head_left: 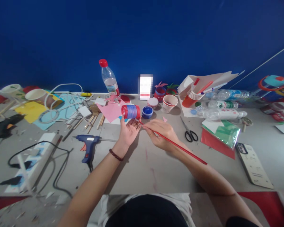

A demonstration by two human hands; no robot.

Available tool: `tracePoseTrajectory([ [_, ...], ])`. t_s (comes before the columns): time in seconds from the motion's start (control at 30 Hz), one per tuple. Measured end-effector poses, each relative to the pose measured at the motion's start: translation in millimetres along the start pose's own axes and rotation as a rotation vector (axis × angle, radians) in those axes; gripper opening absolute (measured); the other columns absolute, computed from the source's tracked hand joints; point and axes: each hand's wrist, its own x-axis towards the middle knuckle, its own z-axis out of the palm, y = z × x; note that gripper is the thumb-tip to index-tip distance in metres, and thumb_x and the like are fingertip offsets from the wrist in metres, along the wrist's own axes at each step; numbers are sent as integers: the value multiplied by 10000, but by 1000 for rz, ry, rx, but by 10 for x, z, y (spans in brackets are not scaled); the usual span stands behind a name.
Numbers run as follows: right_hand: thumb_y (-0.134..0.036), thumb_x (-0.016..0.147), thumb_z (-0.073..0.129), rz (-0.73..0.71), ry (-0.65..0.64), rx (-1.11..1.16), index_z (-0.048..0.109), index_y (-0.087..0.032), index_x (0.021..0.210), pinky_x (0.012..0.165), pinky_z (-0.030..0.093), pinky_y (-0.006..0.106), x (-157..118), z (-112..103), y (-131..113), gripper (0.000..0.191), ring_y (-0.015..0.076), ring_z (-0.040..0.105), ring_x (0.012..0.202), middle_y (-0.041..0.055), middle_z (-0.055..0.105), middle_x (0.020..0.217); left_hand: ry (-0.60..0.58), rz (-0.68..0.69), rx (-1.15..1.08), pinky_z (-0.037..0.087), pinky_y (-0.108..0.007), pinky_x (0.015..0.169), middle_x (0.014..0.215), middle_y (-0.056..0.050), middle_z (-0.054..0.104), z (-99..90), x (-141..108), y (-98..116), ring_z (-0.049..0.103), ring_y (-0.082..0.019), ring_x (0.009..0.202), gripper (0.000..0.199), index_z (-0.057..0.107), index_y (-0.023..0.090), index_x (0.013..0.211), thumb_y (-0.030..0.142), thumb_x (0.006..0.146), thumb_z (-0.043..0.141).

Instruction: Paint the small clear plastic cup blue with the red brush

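Note:
My left hand, palm up with a dark bead bracelet at the wrist, grips a small red cylinder lying sideways. A blue-purple band of paint runs round the cylinder's middle. In my right hand is a long red-handled paintbrush, pinched low down, its tip by the fingers of my left hand. Whether the bristles touch the cylinder I cannot tell. Just right of the cylinder stands an uncapped jar of blue paint. Behind it are a pale pink round lid or jar and a paper cup.
A blue glue gun and a power strip with cables lie at the left. Black-handled scissors, a phone and plastic bottles are on the right. A red-capped bottle stands behind pink paper.

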Motion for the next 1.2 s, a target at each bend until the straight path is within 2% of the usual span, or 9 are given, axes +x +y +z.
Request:
tracePoseTrajectory([
  [0.17,-182,960,525,67,-1,-16,684,-229,932,681,559,298,43,-54,-9,168,164,677,733,38,745,815,5,-10,12,517,-297,700,806,-87,715,-10,-5,-10,678,-182,759,494,644,167,758,621,895,506],
  [0.3,-163,952,540,54,65,-43,684,-218,934,692,566,311,63,-108,21,156,164,680,717,34,750,798,19,-21,30,516,-299,689,814,-101,720,-25,-5,-12,681,-184,752,508,648,165,760,621,907,481],
  [0.5,-137,932,561,72,96,-65,693,-239,996,740,567,344,37,-130,89,178,185,698,802,42,767,895,21,-38,55,515,-301,688,816,-101,721,-17,-28,-10,672,-178,730,513,667,166,806,638,897,488],
  [0.67,-142,933,545,102,22,-28,700,-221,976,755,566,347,15,-94,57,180,192,695,805,62,761,882,17,-34,28,520,-309,700,815,-96,716,-48,12,-19,672,-184,752,502,659,171,801,642,886,507],
  [0.83,-162,943,533,78,-54,-14,703,-234,940,728,562,308,47,-116,-31,185,170,685,769,34,756,838,37,-16,10,512,-302,699,826,-94,715,-29,17,-14,664,-177,751,492,641,171,770,632,886,516],
  [0.97,-185,949,545,131,-92,10,701,-221,925,735,564,307,52,-131,-33,161,169,692,769,37,754,826,27,-14,22,508,-283,700,806,-86,709,4,-12,-12,656,-157,724,531,644,164,757,654,892,488],
  [1.2,-172,948,534,78,23,-16,709,-239,960,745,580,350,70,-134,57,188,181,706,766,37,769,856,31,-30,55,514,-310,696,819,-98,721,-34,3,-9,668,-183,752,502,663,173,773,648,869,529],
])
